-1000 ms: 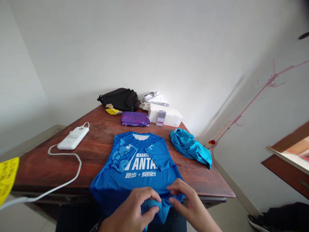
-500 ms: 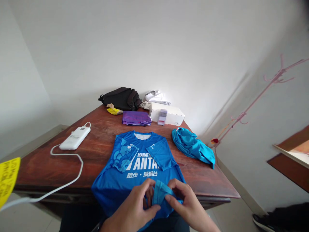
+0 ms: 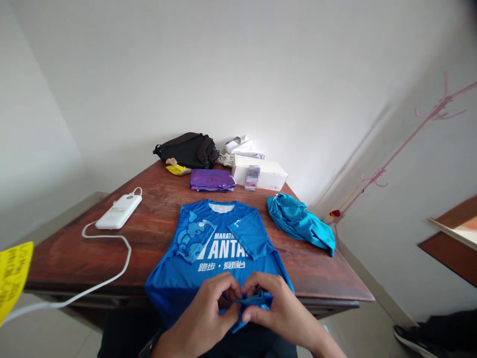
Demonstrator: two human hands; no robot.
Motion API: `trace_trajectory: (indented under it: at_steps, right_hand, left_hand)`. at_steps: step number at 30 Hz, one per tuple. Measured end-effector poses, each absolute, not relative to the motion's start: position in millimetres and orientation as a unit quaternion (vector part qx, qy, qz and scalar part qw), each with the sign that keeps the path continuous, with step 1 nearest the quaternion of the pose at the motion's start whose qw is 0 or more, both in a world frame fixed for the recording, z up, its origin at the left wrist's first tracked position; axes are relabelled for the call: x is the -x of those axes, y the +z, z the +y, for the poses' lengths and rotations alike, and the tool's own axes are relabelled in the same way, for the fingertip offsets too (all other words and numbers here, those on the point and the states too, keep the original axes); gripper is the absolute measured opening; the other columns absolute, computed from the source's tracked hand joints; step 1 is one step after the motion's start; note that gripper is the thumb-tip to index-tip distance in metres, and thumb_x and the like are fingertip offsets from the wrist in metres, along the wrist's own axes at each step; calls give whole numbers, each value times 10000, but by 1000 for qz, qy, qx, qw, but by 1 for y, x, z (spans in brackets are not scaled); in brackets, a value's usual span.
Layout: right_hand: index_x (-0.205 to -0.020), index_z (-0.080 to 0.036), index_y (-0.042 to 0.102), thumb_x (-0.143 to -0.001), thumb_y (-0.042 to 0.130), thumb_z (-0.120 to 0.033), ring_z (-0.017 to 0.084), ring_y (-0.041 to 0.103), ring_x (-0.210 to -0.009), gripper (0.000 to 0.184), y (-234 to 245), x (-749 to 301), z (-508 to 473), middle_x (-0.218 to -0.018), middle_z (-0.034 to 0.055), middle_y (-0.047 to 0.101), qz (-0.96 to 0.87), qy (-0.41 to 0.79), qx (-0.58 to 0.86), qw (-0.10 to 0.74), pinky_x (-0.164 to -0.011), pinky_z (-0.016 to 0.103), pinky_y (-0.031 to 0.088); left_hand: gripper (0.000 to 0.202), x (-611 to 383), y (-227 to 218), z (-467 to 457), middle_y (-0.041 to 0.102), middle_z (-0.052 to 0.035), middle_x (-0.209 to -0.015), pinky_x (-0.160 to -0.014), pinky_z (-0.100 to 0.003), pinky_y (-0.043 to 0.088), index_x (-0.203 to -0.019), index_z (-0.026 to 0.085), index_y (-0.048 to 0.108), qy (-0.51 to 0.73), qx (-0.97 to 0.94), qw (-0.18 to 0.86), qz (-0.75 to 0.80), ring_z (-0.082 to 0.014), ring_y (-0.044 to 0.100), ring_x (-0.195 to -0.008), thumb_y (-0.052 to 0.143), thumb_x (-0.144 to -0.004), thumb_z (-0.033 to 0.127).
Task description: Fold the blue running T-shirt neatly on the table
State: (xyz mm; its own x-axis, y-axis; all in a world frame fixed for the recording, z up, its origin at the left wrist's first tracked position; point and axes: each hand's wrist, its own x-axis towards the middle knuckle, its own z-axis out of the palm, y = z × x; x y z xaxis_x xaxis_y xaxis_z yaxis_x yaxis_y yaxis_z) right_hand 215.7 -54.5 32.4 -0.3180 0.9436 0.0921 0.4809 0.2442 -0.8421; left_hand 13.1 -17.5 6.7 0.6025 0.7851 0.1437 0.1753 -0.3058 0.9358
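1 left hand (image 3: 206,313), 1 right hand (image 3: 281,308), 1 blue jersey (image 3: 219,243), 1 teal garment (image 3: 298,223), 1 purple garment (image 3: 212,180).

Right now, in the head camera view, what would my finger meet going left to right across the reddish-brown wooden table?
white rectangular power bank → blue printed T-shirt → crumpled bright-blue cloth garment

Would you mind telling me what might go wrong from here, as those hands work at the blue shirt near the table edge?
The blue running shirt hangs over the table's edge, so a tug from the left hand or right hand might drag it off. The sleeve folded across its front could also slip open.
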Motion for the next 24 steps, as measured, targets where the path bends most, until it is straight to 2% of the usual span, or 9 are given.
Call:
trace_trajectory:
  at_steps: [3,7,11,15,19,22,24]
  right_hand:
    - [-1030,-226,730,-811,804,-458,219,676,-935,327,34,-218,-56,-1005,32,752,-730,355,509,285,-813,270,492]
    - [-931,-209,732,-873,745,-362,181,651,-820,164,35,-223,-57,-901,14,738,-735,319,542,256,-745,255,471]
    - [-857,-190,695,-920,698,-398,150,592,-754,218,39,-227,-58,-816,-2,691,-740,303,537,269,-692,232,441]
    - [-904,-192,727,-971,632,-393,149,620,-768,232,45,-229,-59,-840,10,709,-747,324,500,295,-721,230,459]
    - [-1010,-210,761,-997,584,-391,177,671,-845,253,48,-234,-58,-917,41,743,-735,317,494,339,-793,254,487]
    - [-996,-217,773,-994,579,-408,191,679,-839,272,49,-239,-57,-916,54,750,-723,293,498,378,-786,268,502]
    - [-970,-217,782,-985,586,-424,198,678,-810,285,51,-244,-57,-898,61,754,-712,275,502,406,-757,274,514]
  left_hand:
    - [75,-11,6,-15,651,-7,-871,-733,-225,475,-886,193,620,312,-745,490,329,-144,618,-801,577,-868,133]
    - [58,-11,5,-14,633,-6,-867,-737,-227,464,-882,196,611,311,-755,476,328,-145,600,-809,565,-895,163]
    - [42,-13,6,-15,623,-3,-864,-740,-228,455,-887,194,603,303,-764,463,331,-143,578,-802,588,-914,223]
    - [104,-11,6,-18,647,5,-867,-759,-229,456,-947,205,636,268,-780,452,340,-146,574,-802,615,-926,305]
    - [167,-4,3,-22,727,-11,-1027,-865,-247,480,-1051,234,693,221,-793,459,334,-183,631,-938,626,-908,288]
    - [298,5,-6,-25,715,-17,-1212,-983,-293,476,-1191,282,690,199,-788,467,348,-226,631,-1098,634,-897,288]
    - [356,13,-16,-27,701,-31,-1259,-1021,-320,471,-1250,295,678,184,-781,471,367,-245,630,-1142,638,-896,307]
